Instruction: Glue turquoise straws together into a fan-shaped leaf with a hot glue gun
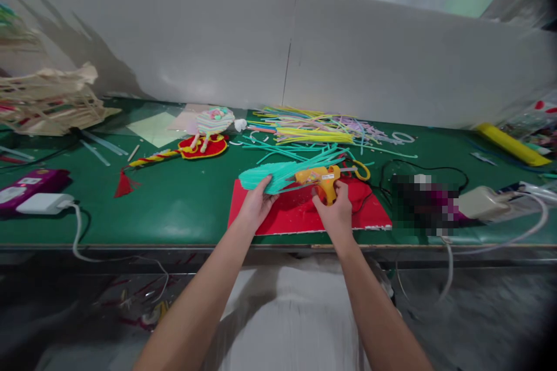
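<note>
My left hand (257, 204) grips a teal piece made of pipe cleaners laid side by side (255, 178), thumb on top and fingers beneath. In my right hand (337, 215) is a yellow hot glue gun (317, 175), held by its handle, with its nozzle pointing left at the teal piece. Whether the nozzle touches it I cannot tell. A glue stick (348, 170) juts from the back of the gun. Both hands are above a red board (287, 220) on the green tabletop (187, 214). Loose teal pipe cleaners (296, 153) lie just behind.
Yellow and pastel pipe cleaners (313, 133) are heaped at the back. A fan-shaped ornament (203, 146) with a red tassel (123, 184) lies left. Power strips (32, 190) with cords sit at both sides. A pale partition (195, 35) borders the table.
</note>
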Tool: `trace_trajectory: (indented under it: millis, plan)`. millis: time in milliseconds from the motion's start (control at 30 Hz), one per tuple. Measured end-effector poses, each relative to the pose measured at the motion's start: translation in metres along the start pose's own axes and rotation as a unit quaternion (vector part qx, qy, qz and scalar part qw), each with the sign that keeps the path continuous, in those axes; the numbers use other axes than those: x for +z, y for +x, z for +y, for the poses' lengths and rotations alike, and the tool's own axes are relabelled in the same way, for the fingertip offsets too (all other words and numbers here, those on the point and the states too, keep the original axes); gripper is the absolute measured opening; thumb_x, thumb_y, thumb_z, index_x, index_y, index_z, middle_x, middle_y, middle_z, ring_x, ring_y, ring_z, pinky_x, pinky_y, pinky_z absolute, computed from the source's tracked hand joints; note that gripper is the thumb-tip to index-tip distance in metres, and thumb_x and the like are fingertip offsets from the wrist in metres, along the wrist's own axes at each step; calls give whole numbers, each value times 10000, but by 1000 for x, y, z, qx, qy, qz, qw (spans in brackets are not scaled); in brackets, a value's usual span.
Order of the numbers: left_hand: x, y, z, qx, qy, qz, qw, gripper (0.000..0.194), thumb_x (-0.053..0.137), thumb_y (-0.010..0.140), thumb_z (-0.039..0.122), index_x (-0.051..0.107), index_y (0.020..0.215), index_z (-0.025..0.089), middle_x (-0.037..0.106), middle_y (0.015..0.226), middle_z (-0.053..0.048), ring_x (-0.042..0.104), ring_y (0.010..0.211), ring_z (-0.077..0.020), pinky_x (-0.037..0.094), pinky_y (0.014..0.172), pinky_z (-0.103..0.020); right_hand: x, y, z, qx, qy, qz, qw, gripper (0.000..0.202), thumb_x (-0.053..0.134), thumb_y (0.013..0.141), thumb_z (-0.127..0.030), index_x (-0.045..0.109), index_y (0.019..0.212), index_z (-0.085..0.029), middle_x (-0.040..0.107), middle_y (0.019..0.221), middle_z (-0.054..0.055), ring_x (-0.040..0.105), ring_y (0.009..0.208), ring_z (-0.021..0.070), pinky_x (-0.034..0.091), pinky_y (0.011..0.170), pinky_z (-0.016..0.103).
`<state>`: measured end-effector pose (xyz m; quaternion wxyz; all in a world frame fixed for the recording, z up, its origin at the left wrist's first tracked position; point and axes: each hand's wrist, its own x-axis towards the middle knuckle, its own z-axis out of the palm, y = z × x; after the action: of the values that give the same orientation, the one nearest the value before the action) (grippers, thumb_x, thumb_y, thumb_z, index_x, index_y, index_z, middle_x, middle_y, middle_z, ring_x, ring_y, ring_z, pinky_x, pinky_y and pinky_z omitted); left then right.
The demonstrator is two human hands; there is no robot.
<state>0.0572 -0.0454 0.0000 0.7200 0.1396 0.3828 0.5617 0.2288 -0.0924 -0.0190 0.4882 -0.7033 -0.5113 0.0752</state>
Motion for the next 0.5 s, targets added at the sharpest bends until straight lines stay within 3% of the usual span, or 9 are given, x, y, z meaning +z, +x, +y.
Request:
trace_trajectory:
  millis: [200, 500]
  plan:
    - [1, -1, 0, 0, -16, -1, 1000, 206, 631, 766, 153, 623, 971, 178, 699, 956, -34, 646, 712, -119, 504, 589, -193, -9, -9, 6, -102, -93, 14, 990, 455, 575, 729, -463, 478, 1083, -192, 616, 954, 91, 610, 797, 232, 475, 641, 329]
    - [1, -1, -1, 7, 2, 0, 1000, 305, 660, 738, 176, 608, 1038, 194, 694, 996, -32, 656, 764, -135, 493, 564, -196, -9, -12, 6, -113, -114, 0, 987, 367, 511, 783, -403, 453, 1082, -198, 601, 990, 100, 610, 865, 248, 479, 638, 329]
